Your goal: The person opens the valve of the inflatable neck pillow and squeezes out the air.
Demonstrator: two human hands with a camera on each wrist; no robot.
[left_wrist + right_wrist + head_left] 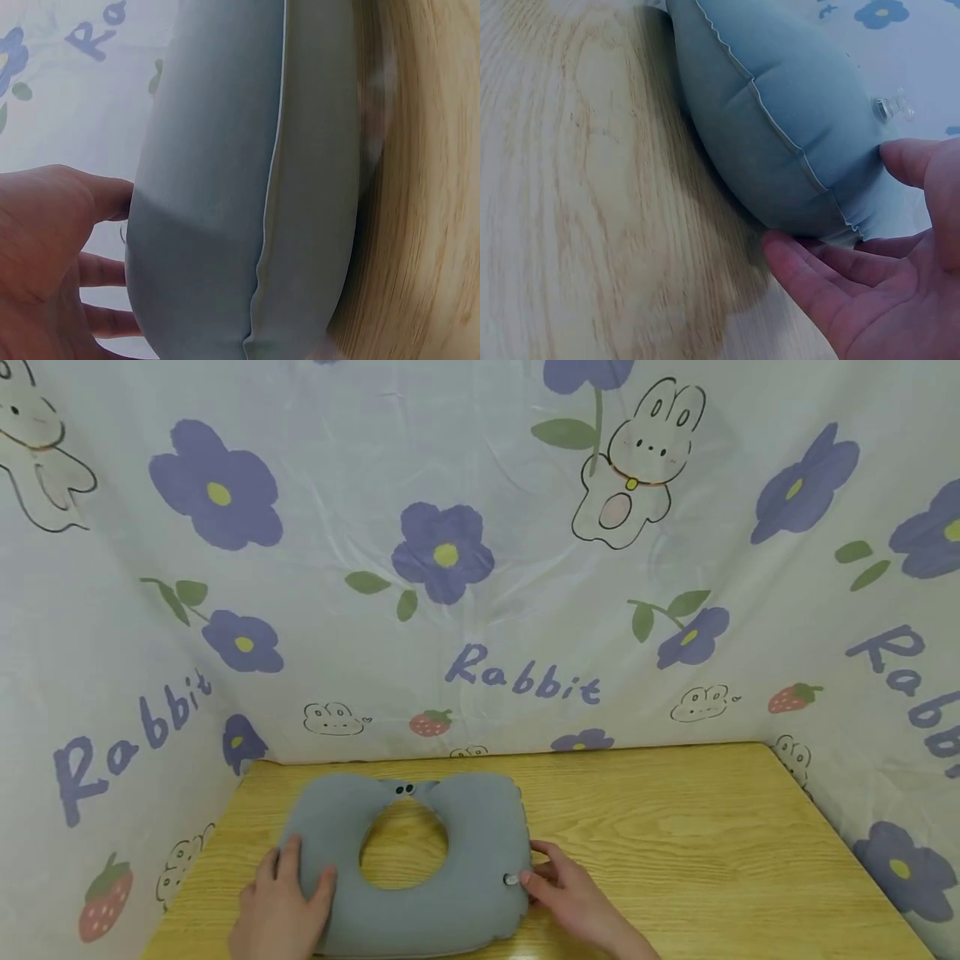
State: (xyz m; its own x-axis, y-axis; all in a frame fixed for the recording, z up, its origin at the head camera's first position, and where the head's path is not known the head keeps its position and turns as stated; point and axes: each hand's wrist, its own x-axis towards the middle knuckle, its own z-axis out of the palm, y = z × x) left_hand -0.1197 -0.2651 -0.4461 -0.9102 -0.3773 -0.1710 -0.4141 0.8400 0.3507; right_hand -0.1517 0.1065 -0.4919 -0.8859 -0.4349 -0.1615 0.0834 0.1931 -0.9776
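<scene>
A grey inflated U-shaped neck pillow [480, 827] lies flat on the wooden table [675, 827], its open ends pointing away from me. My left hand [281, 902] rests on the pillow's near left part, fingers fairly straight on top and the thumb laid on the fabric. The left wrist view shows that hand [45, 247] against the pillow's [225, 187] side. My right hand [570, 893] holds the near right edge. In the right wrist view its fingers [817, 270] reach under the pillow [780, 97] and the thumb presses on top beside a small clear valve [891, 109].
A white cloth [480, 568] printed with purple flowers, rabbits and the word "Rabbit" hangs behind and at both sides of the table. Bare wood [712, 860] stretches to the right of the pillow.
</scene>
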